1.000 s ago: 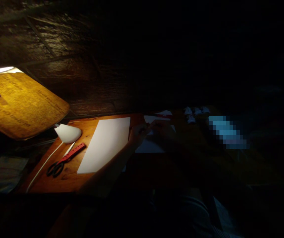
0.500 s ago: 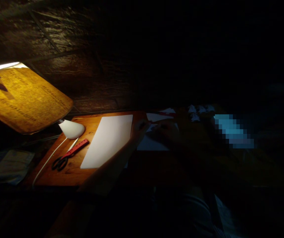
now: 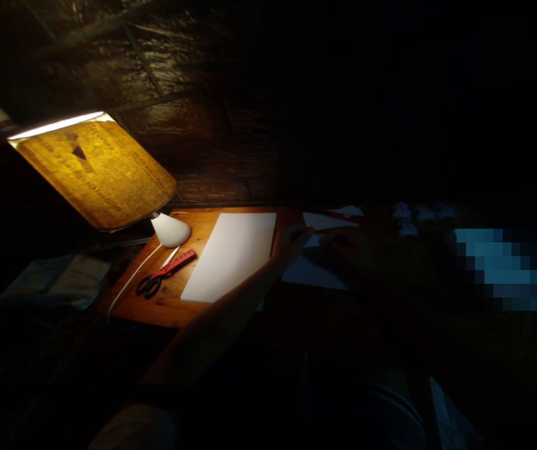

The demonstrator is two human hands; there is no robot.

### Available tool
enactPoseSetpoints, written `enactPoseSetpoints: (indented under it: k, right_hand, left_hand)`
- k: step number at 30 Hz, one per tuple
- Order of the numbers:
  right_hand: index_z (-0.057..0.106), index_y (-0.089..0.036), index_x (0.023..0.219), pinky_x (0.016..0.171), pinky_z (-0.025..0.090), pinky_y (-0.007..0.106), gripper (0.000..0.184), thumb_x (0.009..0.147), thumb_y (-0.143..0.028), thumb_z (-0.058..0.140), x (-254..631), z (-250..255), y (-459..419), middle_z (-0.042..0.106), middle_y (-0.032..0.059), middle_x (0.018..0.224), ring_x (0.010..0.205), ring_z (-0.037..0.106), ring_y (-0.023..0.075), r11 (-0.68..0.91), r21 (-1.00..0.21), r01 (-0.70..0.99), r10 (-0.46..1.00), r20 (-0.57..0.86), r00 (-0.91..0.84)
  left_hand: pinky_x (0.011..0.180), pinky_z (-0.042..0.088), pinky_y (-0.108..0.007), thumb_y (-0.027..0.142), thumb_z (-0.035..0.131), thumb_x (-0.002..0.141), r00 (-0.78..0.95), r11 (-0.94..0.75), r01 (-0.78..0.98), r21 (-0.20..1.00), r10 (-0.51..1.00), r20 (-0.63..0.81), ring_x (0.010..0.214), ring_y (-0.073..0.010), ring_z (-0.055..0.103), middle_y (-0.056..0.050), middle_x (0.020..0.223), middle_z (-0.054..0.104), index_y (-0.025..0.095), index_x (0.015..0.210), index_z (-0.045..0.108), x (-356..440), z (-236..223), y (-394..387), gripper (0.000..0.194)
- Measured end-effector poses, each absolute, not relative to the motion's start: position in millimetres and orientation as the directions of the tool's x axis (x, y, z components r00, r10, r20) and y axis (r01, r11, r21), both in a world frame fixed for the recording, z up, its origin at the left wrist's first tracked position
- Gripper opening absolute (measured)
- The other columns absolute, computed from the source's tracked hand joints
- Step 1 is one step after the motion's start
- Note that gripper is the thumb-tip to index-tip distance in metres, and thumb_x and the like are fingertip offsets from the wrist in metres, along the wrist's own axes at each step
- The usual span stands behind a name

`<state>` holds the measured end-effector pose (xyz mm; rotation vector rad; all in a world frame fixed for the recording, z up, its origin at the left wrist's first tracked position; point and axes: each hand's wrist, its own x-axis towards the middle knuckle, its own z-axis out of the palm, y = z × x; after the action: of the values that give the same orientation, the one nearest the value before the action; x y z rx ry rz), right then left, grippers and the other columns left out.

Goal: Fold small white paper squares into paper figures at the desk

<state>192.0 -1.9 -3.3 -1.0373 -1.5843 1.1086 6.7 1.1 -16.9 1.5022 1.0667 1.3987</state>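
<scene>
Light poor; lamp (image 3: 94,178) at the far left corner of the surface (image 3: 155,307) does nearly all the work, and the right half is close to black.

Left hand (image 3: 291,242) and right hand (image 3: 347,242) face each other, mid-surface towards the far edge. Small pale paper piece (image 3: 316,240) between their fingertips, above or on a larger paper sheet (image 3: 312,272). Left fingers bent in, tips near the piece; right fingers curled, mostly shadow. How far either set is parted, and whether either grips the piece, I cannot tell.

Left of the hands, brightly lit: white paper (image 3: 228,256), the left forearm crossing over its near right part; contact unclear. Scissors (image 3: 167,274), red and black, by the left edge, with a lamp cord (image 3: 132,281) beside them. Near the far edge: more paper (image 3: 327,220) and, farther right, small folded paper shapes (image 3: 406,226).

Risks, as I judge them: shadow from the hands could hide the piece's edges, so a crease or alignment goes crooked. Thin paper may tear or buckle if the fingers pull unevenly. A forearm shift could drag the white paper askew; a snag on the cord could tug the lamp.
</scene>
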Motion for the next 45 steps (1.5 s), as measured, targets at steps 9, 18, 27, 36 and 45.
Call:
enactPoseSetpoints:
  k: [9,18,27,36,45]
  right_hand:
    - [0.064,-0.021,0.067,0.067,0.045,0.032,0.030,0.080,-0.047,0.069,192.0,-0.1,-3.4,0.066,0.0043,0.072,0.068,0.056,0.0175,0.281,-0.947,0.157,0.930,0.228,-0.288]
    - [0.064,-0.021,0.072,0.064,0.037,0.029,0.029,0.081,-0.047,0.070,189.8,-11.5,-0.2,0.058,-0.0007,0.070,0.066,0.048,0.0144,0.215,-0.975,0.061,0.930,0.185,-0.317]
    - [0.065,-0.020,0.073,0.067,0.040,0.031,0.030,0.079,-0.049,0.069,185.8,-12.2,-5.1,0.062,0.0019,0.074,0.070,0.053,0.0169,0.198,-0.976,0.091,0.926,0.156,-0.343]
    - [0.056,-0.022,0.061,0.064,0.040,0.030,0.038,0.078,-0.052,0.072,190.2,1.0,-5.7,0.058,0.0015,0.067,0.068,0.050,0.0164,0.251,-0.961,0.119,0.941,0.213,-0.263]
    - [0.061,-0.021,0.069,0.058,0.040,0.028,0.048,0.077,-0.066,0.075,194.8,-0.9,-2.0,0.058,0.0018,0.067,0.066,0.048,0.0152,0.144,-0.984,0.103,0.966,0.117,-0.229]
  left_hand:
    - [0.055,0.025,-0.025,0.050,0.083,0.073,0.108,-0.213,-0.011,0.977,0.971,0.213,0.057,-0.0081,0.036,0.006,0.057,0.042,0.018,0.059,0.055,7.0,-15.7,-3.1,0.045]
    - [0.063,0.039,-0.025,0.044,0.084,0.072,0.086,-0.172,-0.092,0.981,0.980,0.180,0.066,-0.0115,0.051,0.003,0.065,0.058,0.018,0.064,0.065,5.6,-22.7,2.1,0.034]
    - [0.064,0.042,-0.027,0.051,0.080,0.078,0.104,-0.297,0.066,0.953,0.952,0.289,0.067,-0.0148,0.057,-0.001,0.066,0.065,0.018,0.066,0.068,-0.4,-17.5,3.5,0.036]
    - [0.064,0.044,-0.026,0.057,0.075,0.086,0.086,-0.292,0.101,0.951,0.955,0.284,0.068,-0.0140,0.058,0.000,0.069,0.064,0.018,0.074,0.068,4.1,-20.1,3.3,0.041]
    - [0.059,0.039,-0.027,0.065,0.070,0.086,0.146,-0.239,0.101,0.966,0.964,0.224,0.057,-0.0121,0.049,0.001,0.055,0.053,0.019,0.055,0.059,1.2,-14.7,1.9,0.057]
